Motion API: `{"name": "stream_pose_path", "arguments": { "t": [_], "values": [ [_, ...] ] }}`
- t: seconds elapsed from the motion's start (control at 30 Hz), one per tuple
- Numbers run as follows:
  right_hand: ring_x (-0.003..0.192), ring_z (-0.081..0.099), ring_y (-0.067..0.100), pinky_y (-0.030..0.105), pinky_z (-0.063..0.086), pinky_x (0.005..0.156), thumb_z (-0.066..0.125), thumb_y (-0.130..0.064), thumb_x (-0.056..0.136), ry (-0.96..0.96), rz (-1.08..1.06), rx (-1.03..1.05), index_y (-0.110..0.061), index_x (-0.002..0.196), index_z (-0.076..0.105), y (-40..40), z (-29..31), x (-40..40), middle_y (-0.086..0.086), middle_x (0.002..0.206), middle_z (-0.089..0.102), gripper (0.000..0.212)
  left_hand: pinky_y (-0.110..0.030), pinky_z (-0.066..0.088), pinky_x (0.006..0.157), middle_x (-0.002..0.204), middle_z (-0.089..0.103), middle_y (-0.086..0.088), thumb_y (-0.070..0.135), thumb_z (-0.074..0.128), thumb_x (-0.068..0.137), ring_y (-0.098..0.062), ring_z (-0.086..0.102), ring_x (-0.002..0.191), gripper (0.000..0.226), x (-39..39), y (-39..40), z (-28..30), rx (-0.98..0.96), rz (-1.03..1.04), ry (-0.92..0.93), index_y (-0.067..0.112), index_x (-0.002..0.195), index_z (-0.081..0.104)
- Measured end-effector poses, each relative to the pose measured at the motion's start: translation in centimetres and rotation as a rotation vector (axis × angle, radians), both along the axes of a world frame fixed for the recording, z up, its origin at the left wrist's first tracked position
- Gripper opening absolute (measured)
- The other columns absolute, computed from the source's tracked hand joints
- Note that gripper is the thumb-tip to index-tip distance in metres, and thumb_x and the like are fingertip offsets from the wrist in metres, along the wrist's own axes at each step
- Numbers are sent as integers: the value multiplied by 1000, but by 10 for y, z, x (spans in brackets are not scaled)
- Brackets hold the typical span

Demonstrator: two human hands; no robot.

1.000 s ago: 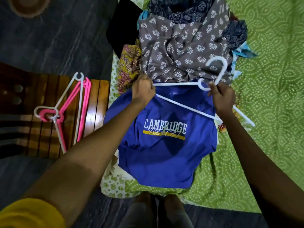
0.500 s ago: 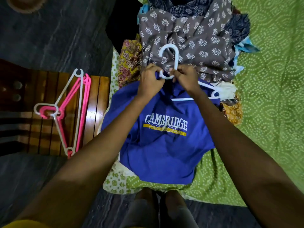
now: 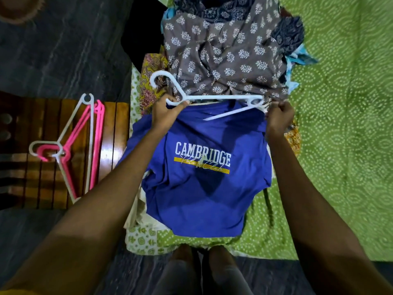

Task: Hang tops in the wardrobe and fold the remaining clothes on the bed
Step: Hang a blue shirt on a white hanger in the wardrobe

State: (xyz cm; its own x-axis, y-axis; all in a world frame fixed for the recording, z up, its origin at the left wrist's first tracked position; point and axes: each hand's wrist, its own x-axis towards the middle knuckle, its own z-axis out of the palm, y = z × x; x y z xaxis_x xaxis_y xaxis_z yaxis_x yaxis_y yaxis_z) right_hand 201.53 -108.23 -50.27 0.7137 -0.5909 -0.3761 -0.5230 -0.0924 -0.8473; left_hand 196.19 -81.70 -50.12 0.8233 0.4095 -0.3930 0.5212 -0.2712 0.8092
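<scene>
Half a second ago your hands met at the collar with the hanger's hook upright between them; now they are spread apart and the hook points left.

The bed (image 3: 350, 124) carries the blue shirt (image 3: 202, 199), lying flat near its edge, with a pile of clothes (image 3: 223, 50) just beyond its collar. The shirt runs from your hands down toward your feet. Its chest reads "CAMBRIDGE" in white block letters over a yellow bar; the script across the bar is too small to read.

The white hanger (image 3: 212, 97) lies across the collar. Your left hand (image 3: 168, 116) grips it just below the hook. Your right hand (image 3: 278, 118) has its fingers curled at the shirt's right shoulder, beside the hanger's far end; whether it pinches cloth or plastic is unclear.

Spare pink and white hangers (image 3: 80, 145) lie on the table (image 3: 114, 128) to the left.
</scene>
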Motion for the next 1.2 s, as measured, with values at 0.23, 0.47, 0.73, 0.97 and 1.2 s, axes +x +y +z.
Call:
{"name": "stream_pose_path", "arguments": {
  "t": [0.23, 0.47, 0.73, 0.97, 1.2],
  "values": [
    [75, 53, 18, 33, 45, 76, 74, -7, 77, 144, 338, 45, -16, 79, 47, 51, -29, -32, 7, 84, 54, 30, -14, 33, 51, 62, 50, 9, 36, 75, 77, -2, 43, 57, 34, 6, 1, -1, -54, 102, 4, 22, 65, 47],
    [97, 60, 35, 40, 46, 89, 52, -8, 91, 293, 272, -105, 3, 110, 59, 62, -17, -5, 23, 109, 64, 23, -25, 30, 54, 53, 40, 7, 43, 74, 76, -7, 35, 52, 46, 5, -3, 1, -46, 155, -4, 21, 57, 38],
    [56, 60, 14, 16, 42, 37, 47, -11, 89, 336, -60, 477, -11, 82, 56, 1, 9, 17, 2, 68, 63, 11, -29, 29, 56, 55, 39, 4, 44, 77, 72, -10, 35, 53, 50, -2, -3, -1, 47, 73, -7, 19, 57, 35],
    [30, 54, 9, 24, 44, 34, 50, 7, 77, 58, 244, -61, -7, 63, 55, 34, 23, 12, 6, 51, 54, 20, -39, 42, 81, 85, 68, -12, 65, 70, 64, -31, 60, 85, 60, -5, -18, 8, 361, -99, -25, 8, 78, 59],
    [29, 55, 16, 30, 48, 32, 32, 7, 89, 178, 209, 179, -4, 82, 43, 56, 28, -24, 22, 70, 53, 18, -37, 38, 85, 97, 68, -12, 65, 70, 65, -30, 60, 96, 60, -11, -40, 16, 341, -11, -3, 8, 84, 60]
  ]
}}
